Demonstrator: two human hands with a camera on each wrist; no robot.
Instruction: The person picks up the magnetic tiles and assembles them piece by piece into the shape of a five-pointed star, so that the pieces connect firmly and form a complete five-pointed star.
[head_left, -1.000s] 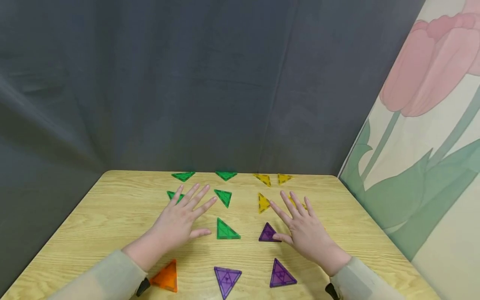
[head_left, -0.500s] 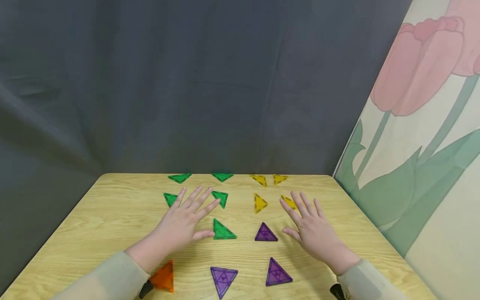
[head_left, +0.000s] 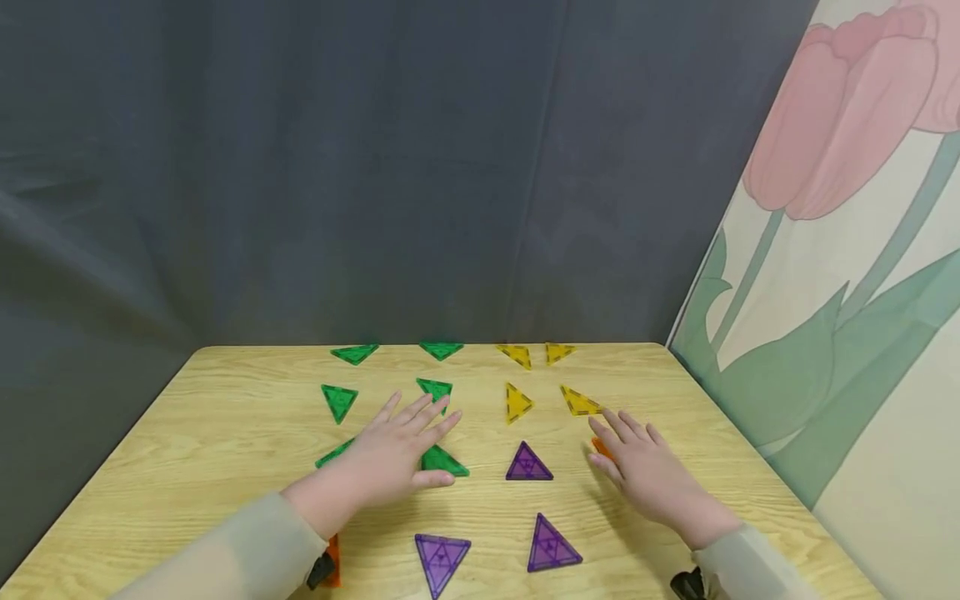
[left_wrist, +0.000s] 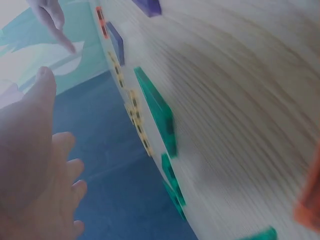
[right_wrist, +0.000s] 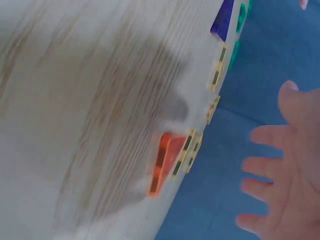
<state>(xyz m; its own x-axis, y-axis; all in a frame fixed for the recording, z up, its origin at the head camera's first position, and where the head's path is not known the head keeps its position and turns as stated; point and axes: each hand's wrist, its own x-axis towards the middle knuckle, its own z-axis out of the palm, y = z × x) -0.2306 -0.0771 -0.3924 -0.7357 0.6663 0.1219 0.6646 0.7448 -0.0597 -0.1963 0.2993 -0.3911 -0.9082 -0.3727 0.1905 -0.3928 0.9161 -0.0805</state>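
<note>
My left hand (head_left: 382,462) hovers with fingers spread, holding nothing. In the head view it overlaps a green triangular magnetic tile (head_left: 446,462) and part of another green tile (head_left: 335,452). The left wrist view shows a gap between that hand's palm and the green tile (left_wrist: 157,110) on the table. My right hand (head_left: 648,475), fingers also extended, covers most of an orange triangular tile (head_left: 602,448) in the head view. From the right wrist, that orange tile (right_wrist: 162,165) lies on the tabletop, apart from the fingers.
On the wooden table (head_left: 202,467) lie purple triangles (head_left: 529,463), several yellow ones (head_left: 519,403) and more green ones (head_left: 340,403). Another orange tile (head_left: 334,562) sits partly behind my left cuff. A dark curtain (head_left: 360,183) stands behind; a tulip-patterned wall (head_left: 825,333) is at the right.
Both hands have shifted right over the tiles, the right one off a purple tile to above the orange one. The head view has turned slightly. The tiles lie as before.
</note>
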